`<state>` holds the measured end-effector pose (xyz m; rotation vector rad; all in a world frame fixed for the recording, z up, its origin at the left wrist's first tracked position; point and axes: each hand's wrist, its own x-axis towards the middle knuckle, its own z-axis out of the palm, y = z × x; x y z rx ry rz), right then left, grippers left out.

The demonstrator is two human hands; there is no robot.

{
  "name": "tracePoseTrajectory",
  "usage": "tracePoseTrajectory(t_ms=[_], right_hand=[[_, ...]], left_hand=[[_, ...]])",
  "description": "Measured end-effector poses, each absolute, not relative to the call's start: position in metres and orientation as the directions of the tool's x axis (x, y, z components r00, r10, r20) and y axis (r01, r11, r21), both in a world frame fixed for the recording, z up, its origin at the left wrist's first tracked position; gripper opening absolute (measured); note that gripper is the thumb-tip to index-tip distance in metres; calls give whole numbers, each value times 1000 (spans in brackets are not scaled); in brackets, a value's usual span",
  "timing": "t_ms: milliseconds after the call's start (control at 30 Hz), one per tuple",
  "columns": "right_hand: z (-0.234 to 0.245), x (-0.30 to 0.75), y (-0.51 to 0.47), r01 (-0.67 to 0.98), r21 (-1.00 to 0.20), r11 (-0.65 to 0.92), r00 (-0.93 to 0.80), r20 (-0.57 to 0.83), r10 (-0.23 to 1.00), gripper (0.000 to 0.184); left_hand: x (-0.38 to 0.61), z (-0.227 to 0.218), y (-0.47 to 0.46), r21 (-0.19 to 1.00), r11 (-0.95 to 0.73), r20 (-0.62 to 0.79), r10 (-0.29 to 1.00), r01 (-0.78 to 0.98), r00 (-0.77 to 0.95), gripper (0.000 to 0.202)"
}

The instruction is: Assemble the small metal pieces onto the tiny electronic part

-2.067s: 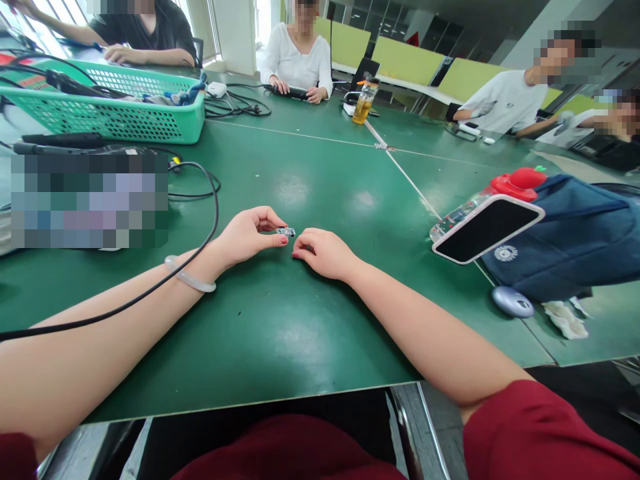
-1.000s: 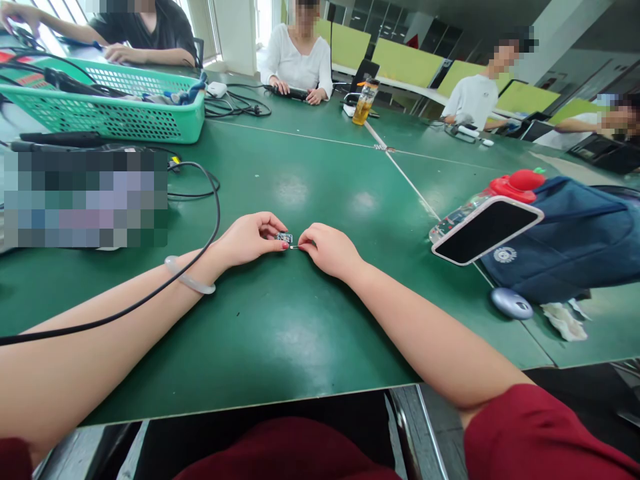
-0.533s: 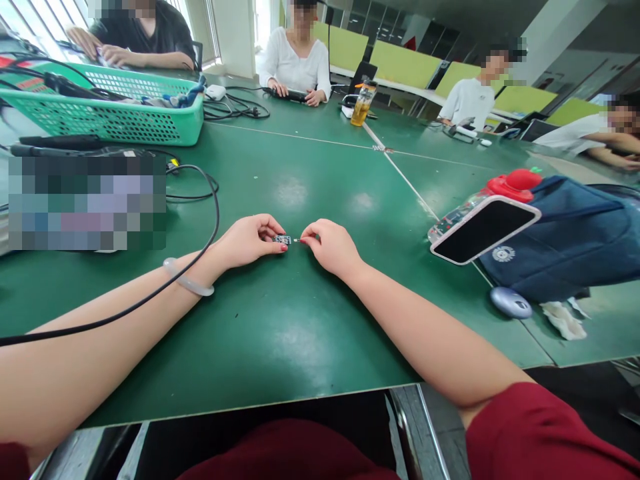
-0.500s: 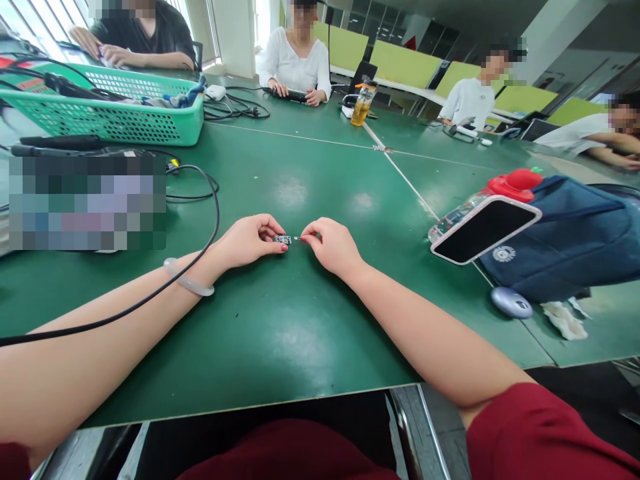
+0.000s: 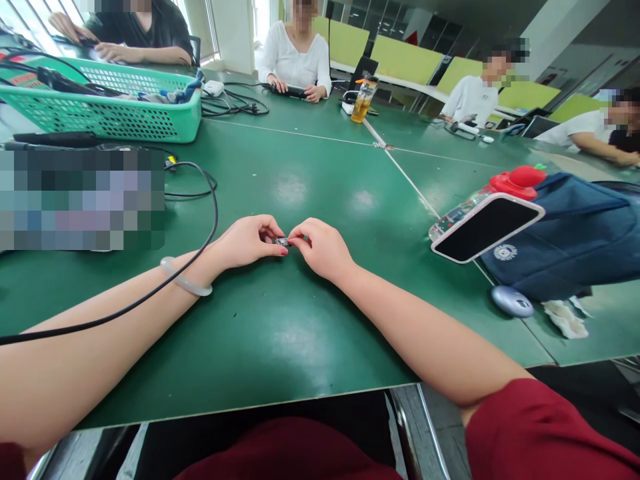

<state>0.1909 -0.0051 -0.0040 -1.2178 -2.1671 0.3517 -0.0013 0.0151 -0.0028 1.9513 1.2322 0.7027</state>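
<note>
At the far left, a green basket (image 5: 150, 123) is holding cables, and a black cable (image 5: 216, 220) is crossing in front of the left forearm. The left hand (image 5: 243, 241) is pinching a small board (image 5: 281, 242) between thumb and fingers, just above the green table (image 5: 250, 353). Next, the right hand (image 5: 323, 248) is pressing its fingertips together at the board's right end; whether a tiny part is sitting between them, I cannot tell. The 2 hands seem to be working at that end, apparently calling for a steady left grip and fine right-hand alignment. Rightward, a phone (image 5: 487, 228) is tilting before a blue bag (image 5: 575, 247).
</note>
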Motion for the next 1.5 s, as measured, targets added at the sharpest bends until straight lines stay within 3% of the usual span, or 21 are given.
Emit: tracePoseTrajectory(t_ms=[367, 567, 700, 1500], right_hand=[[-5, 196, -4, 647, -523, 555, -366, 425, 828, 13], [-6, 198, -4, 663, -529, 530, -368, 385, 846, 25], [-4, 196, -5, 670, -519, 530, -385, 368, 846, 19], [-6, 194, -6, 688, -478, 546, -397, 382, 835, 17]], left_hand=[[-2, -3, 14, 830, -287, 97, 918, 478, 383, 35], [1, 0, 12, 888, -256, 107, 923, 381, 370, 31], [3, 2, 12, 909, -247, 109, 919, 337, 379, 31], [6, 5, 7, 894, -221, 72, 930, 390, 361, 30]])
